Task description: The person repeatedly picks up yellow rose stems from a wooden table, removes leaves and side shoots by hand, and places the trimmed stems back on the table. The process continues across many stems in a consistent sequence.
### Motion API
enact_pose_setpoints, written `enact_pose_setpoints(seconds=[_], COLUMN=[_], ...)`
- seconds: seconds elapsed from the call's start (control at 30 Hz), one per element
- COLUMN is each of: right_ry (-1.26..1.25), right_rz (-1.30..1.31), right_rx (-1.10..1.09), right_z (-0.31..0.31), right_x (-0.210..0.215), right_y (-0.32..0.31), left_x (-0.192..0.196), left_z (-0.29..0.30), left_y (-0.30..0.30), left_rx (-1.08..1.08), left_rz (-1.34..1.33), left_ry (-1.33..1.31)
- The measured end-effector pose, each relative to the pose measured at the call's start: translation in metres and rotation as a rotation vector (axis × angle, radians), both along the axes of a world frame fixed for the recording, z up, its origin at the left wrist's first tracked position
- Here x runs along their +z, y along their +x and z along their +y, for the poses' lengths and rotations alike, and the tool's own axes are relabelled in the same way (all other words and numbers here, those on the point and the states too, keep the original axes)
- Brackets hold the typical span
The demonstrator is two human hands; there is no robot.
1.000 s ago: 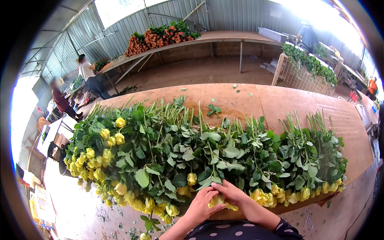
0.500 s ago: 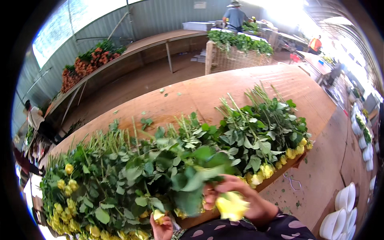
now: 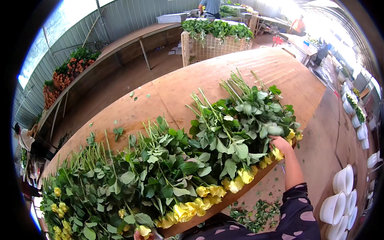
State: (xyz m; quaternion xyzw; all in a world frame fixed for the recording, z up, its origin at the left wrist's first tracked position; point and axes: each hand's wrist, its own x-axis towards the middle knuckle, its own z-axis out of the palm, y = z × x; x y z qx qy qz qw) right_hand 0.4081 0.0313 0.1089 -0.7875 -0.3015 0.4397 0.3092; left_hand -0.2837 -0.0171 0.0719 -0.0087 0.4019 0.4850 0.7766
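The right hand reaches to the right end of the row of yellow roses, its arm stretched forward and out to the right, the dark spotted sleeve bunched below the elbow. Its fingertips go in under the leaves, which hide them, so I cannot tell whether they pinch a stem. The left hand is down at the lower edge, mostly cut off, with a single rose against its fingers; whether it grips that rose I cannot tell.

Half a second ago the right hand was close to the body with a rose and its leaves, and the left hand showed more fully. Now the hands are well apart, and the view has swung to the right.

The roses lie across the table, heads along the near edge, cut stems pointing away. The thick leaves crowd the space between the two hands. Loose leaf scraps lie beyond the stems.

On the floor beside the near edge is a heap of fallen leaves, and to its right stand white tubs. Past the table is a wicker basket topped with greenery, a co-worker behind it. Orange flowers are piled on the back table.
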Motion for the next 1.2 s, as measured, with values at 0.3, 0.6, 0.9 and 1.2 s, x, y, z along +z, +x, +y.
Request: enact_pose_setpoints(seconds=[0.3,0.6,0.9,1.2], right_ry=[0.139,-0.111,0.167,0.245], right_rz=[-1.148,1.03,1.312,1.407], right_rx=[0.127,0.391,0.479,0.671], right_z=[0.02,0.027,0.014,0.016], right_x=[0.007,0.059,0.011,0.032], right_y=[-0.04,-0.5,-0.541,-0.529], left_x=[0.037,0.134,0.072,0.153], left_z=[-0.01,0.003,-0.03,-0.054], left_y=[0.01,0.035,-0.065,-0.143], left_rx=[0.182,-0.425,-0.159,0.479], left_rz=[0.263,1.513,2.138,0.078], left_ry=[0.079,0.869,0.086,0.544])
